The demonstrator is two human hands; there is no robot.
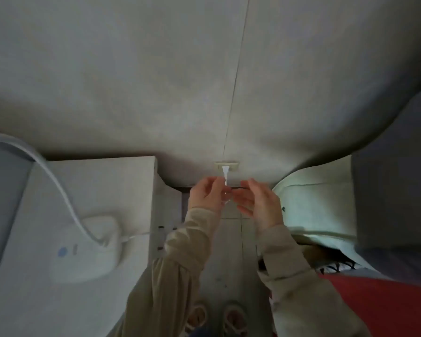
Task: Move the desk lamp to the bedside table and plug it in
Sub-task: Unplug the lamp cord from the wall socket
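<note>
The white desk lamp (pixel 88 246) stands on the white bedside table (pixel 122 181) at left, its curved arm rising to the upper left and its thin cord leaving the base toward the table's right edge. Low on the wall sits a pale outlet (pixel 226 164), with the lamp's white plug (pixel 225 173) seated in it or right at it. My left hand (pixel 208 193) pinches the cord just below the plug. Close beside it, my right hand (pixel 259 201) hovers with fingers spread and holds nothing that I can see.
A bed with a pale green pillow (pixel 314 200), grey headboard (pixel 394 190) and red cover (pixel 384 302) fills the right side. A narrow strip of tiled floor (pixel 231 259) runs between table and bed, with my slippered feet at the bottom.
</note>
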